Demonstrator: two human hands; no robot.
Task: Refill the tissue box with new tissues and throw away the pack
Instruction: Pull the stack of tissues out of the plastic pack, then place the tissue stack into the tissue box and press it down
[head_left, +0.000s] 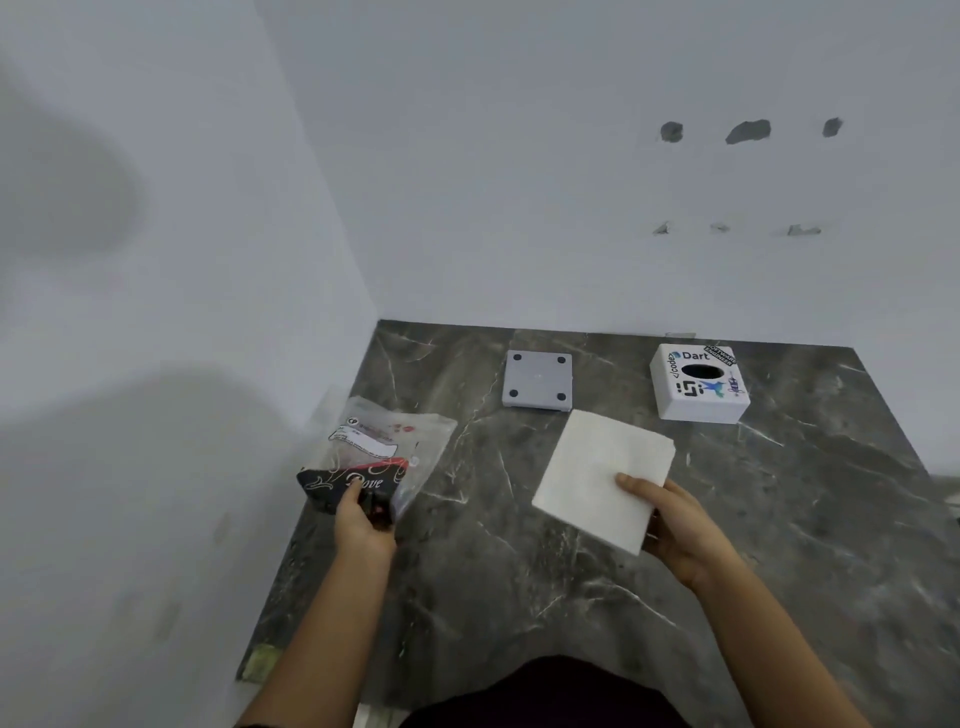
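My left hand grips the lower end of an empty clear plastic tissue pack with black and red print, held just above the counter's left side. My right hand pinches the near right corner of a white stack of tissues, lifted over the middle of the counter. The white tissue box, covered in stickers and with an oval hole on top, stands at the back right. Its grey base plate lies apart from it at the back centre, feet up.
The dark marble counter sits in a corner between a white wall on the left and another at the back. The back wall has several chipped holes. The counter's right edge drops off near the far right.
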